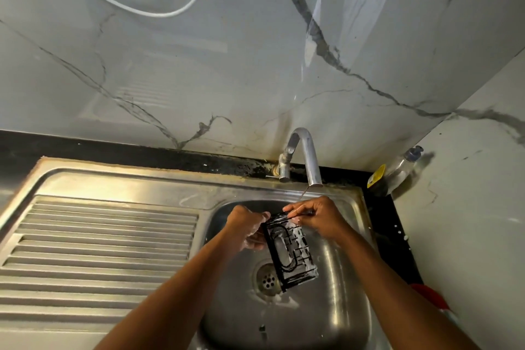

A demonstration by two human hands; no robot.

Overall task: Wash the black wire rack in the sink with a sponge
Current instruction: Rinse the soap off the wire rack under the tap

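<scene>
The black wire rack [290, 253] is held over the steel sink [338, 304], tilted, its wires coated in white suds. My left hand [246, 226] grips the rack's left edge near the top. My right hand [315, 216] holds the rack's top right corner, fingers curled over the wires. A thin trickle of water falls from the tap [308, 156] just above my right hand. No sponge can be seen in either hand.
The drain [268, 281] lies under the rack's lower end. A ribbed draining board [99, 244] spreads to the left. A dish soap bottle [397, 170] stands in the right corner against the marble wall. Something red [431, 297] sits at the counter's right edge.
</scene>
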